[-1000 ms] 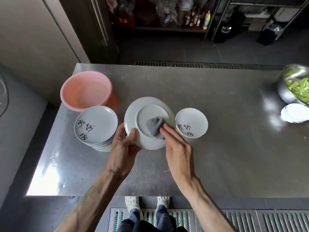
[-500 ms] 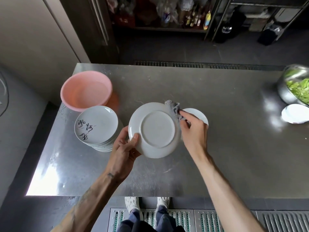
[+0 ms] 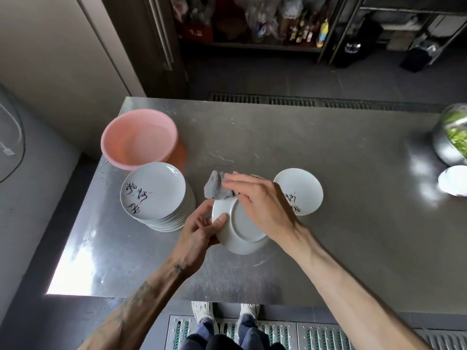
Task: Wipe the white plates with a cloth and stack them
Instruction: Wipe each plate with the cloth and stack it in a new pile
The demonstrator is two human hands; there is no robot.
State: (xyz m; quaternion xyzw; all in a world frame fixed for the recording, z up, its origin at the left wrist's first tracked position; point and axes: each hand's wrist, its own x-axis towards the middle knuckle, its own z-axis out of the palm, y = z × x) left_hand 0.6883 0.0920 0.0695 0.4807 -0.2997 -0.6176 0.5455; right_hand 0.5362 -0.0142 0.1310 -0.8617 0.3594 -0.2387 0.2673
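Observation:
My left hand (image 3: 199, 231) grips a white plate (image 3: 240, 233) by its left rim, underside up, above the steel table (image 3: 328, 236). My right hand (image 3: 257, 200) lies across the plate's far edge and holds a grey cloth (image 3: 216, 186) against that rim. To the left stands a tall stack of white plates (image 3: 154, 195) with black brush lettering on the top one. A single lettered white plate (image 3: 302, 190) lies on the table to the right, partly hidden by my right hand.
A pink plastic basin (image 3: 139, 140) sits behind the stack at the table's left. At the far right edge are a steel bowl of greens (image 3: 452, 137) and a small white dish (image 3: 454, 180). Shelves with bottles stand beyond the table.
The cloth went from the plate's centre to its right rim, then round to the far left rim. The plate shifted slightly right in my left hand.

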